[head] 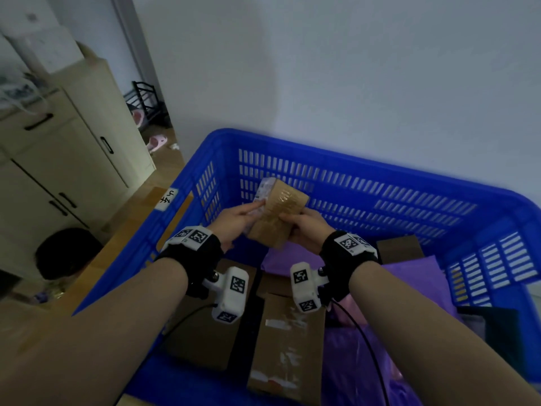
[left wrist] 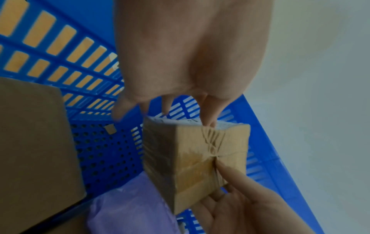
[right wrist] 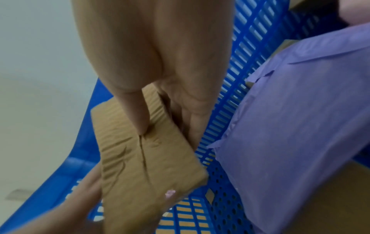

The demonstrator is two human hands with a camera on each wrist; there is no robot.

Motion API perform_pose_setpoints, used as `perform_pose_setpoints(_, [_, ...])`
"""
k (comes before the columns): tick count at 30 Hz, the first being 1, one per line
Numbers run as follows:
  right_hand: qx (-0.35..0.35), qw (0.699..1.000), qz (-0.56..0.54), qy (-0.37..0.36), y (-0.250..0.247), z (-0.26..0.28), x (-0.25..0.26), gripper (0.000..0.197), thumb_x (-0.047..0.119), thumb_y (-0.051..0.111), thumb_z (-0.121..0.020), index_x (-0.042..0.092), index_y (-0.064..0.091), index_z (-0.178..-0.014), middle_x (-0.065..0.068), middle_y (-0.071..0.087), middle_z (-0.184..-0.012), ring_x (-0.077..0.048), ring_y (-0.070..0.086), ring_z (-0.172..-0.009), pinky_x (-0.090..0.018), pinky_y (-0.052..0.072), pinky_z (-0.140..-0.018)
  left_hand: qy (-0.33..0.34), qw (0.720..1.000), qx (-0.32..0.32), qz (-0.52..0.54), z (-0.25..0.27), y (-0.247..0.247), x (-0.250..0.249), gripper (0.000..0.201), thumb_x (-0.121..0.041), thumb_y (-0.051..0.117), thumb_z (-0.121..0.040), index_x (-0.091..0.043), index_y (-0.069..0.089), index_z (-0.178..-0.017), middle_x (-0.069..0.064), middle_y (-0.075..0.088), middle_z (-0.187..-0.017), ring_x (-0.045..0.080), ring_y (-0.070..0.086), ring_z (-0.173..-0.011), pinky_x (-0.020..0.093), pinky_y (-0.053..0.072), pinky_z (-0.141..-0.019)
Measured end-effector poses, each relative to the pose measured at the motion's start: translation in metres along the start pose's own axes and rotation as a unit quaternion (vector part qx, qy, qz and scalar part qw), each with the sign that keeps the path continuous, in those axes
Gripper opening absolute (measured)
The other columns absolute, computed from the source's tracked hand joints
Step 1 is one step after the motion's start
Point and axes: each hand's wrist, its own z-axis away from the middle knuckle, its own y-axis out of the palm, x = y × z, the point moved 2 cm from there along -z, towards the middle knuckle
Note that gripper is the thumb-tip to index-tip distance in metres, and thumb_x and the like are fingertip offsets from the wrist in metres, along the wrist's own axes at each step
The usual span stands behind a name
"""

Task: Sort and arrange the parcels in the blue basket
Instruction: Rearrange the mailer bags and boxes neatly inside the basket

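Note:
Both hands hold a small brown cardboard parcel wrapped in clear tape, with a white label on its left face, in the air above the blue basket. My left hand grips the label side, fingertips on the label edge. My right hand grips the other side, thumb pressed on the taped seam and fingers beneath. The parcel shows tilted in the left wrist view. It hangs over the perforated basket floor in the right wrist view.
Inside the basket lie flat cardboard boxes, a purple mailer bag and another brown box at the back right. A large carton sits to the left. A white wall stands behind the basket, and a cream cabinet is on the left.

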Motion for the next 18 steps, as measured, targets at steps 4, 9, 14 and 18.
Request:
perform_pose_setpoints(4, [-0.004, 1.0, 0.003, -0.014, -0.006, 0.0, 0.003, 0.042, 0.002, 0.055, -0.092, 0.006, 0.048, -0.133, -0.013, 0.059, -0.12, -0.032, 0.055, -0.116, -0.045, 0.046, -0.096, -0.04, 0.999, -0.027, 0.016, 0.0, -0.008, 0.014, 0.075, -0.023, 0.068, -0.085, -0.046, 0.027, -0.143, 0.0, 0.041, -0.147, 0.027, 0.042, -0.131, 0.046, 0.038, -0.096])
perform_pose_setpoints(9, [-0.067, 0.997, 0.02, -0.031, -0.006, -0.002, -0.001, 0.058, 0.004, 0.065, -0.086, 0.004, 0.036, -0.136, -0.019, 0.053, -0.129, -0.036, 0.055, -0.118, -0.051, 0.048, -0.096, -0.085, 0.992, -0.079, 0.049, 0.0, -0.013, 0.023, 0.067, -0.016, 0.067, -0.086, -0.015, 0.034, -0.145, 0.007, 0.045, -0.143, 0.025, 0.044, -0.129, 0.039, 0.04, -0.102])
perform_pose_setpoints(14, [-0.123, 0.973, 0.185, -0.061, 0.004, -0.011, -0.002, 0.044, 0.016, 0.067, -0.085, 0.0, 0.05, -0.123, -0.019, 0.059, -0.123, -0.031, 0.058, -0.113, -0.046, 0.05, -0.096, -0.079, 0.988, -0.124, 0.053, -0.003, -0.015, 0.027, 0.043, 0.004, 0.055, -0.09, -0.004, 0.051, -0.132, 0.017, 0.058, -0.129, 0.029, 0.056, -0.116, 0.032, 0.046, -0.09])
perform_pose_setpoints(18, [-0.044, 0.99, 0.133, 0.007, 0.018, -0.014, -0.002, 0.05, 0.035, 0.062, -0.088, 0.0, 0.054, -0.124, -0.011, 0.062, -0.117, -0.023, 0.059, -0.101, -0.032, 0.05, -0.072, -0.044, 0.985, -0.164, 0.017, -0.006, -0.026, 0.029, 0.044, 0.007, 0.056, -0.087, -0.004, 0.056, -0.129, 0.015, 0.064, -0.121, 0.03, 0.061, -0.112, 0.037, 0.052, -0.094])
